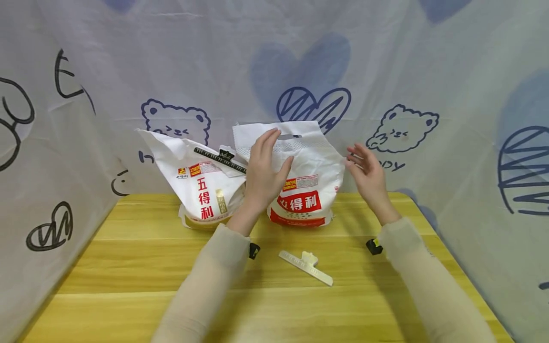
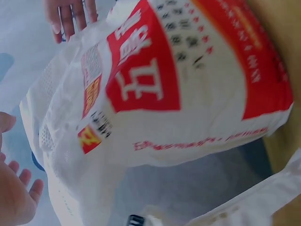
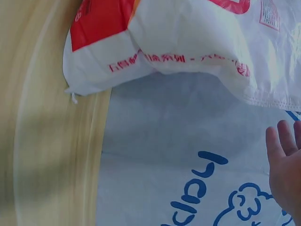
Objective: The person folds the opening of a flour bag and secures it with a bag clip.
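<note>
A white flour bag [image 1: 306, 166] with a carry-handle slot and a red printed label stands upright at the back of the table. In front of its upper left side is my left hand [image 1: 268, 171], fingers extended; contact with the bag is unclear. My right hand [image 1: 370, 178] is beside the bag's right edge, fingers loosely bent and holding nothing. The right wrist view shows that hand [image 3: 287, 174] apart from the bag [image 3: 188, 33]. Left of it leans a second flour bag [image 1: 201, 186], its folded top held by a black bag clip [image 1: 220, 158].
A white bag clip [image 1: 306, 267] lies on the wooden table [image 1: 128, 267] in front of the bags. A printed cloth [image 1: 231, 62] with hearts and bears hangs close behind the table and along its sides. Small black devices [image 1: 374, 246] sit at both wrists.
</note>
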A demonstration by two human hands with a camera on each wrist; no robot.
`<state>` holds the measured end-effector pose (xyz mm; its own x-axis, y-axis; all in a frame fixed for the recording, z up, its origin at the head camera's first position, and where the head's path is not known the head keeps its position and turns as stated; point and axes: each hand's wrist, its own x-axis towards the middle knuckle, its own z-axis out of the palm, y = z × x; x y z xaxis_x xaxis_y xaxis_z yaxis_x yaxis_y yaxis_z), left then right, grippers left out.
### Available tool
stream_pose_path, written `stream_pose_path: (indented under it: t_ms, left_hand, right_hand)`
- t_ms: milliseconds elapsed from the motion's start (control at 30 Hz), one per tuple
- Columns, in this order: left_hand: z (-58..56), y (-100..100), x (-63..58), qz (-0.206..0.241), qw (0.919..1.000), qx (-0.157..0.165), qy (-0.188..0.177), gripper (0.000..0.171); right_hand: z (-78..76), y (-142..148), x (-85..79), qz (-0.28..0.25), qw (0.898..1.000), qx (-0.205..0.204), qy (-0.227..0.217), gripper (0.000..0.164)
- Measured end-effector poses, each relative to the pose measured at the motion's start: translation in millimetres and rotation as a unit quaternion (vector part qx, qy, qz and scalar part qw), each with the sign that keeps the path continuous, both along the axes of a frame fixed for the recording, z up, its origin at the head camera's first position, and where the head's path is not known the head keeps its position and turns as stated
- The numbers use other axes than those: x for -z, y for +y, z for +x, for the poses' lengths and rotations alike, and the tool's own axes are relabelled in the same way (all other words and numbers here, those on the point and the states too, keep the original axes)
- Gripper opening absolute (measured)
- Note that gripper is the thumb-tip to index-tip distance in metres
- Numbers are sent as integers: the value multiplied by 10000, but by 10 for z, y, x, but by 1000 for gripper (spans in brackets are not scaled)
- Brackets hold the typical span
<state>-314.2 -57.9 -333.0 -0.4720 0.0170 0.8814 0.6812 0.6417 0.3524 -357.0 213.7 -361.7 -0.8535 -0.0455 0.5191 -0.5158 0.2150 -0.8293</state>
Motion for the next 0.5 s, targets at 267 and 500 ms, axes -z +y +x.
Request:
stream_pose_path:
  t_ms: [267, 500]
  left_hand:
    - [-219, -21, -319, -649, 9963, 552, -105, 57]
    - [-389, -8, -535, -1162, 9857, 529, -1097, 56]
  right_hand:
    - [-39, -11, -102, 659, 9967, 212, -414, 51]
    - [-130, 19, -63, 878, 9951, 159, -418, 45]
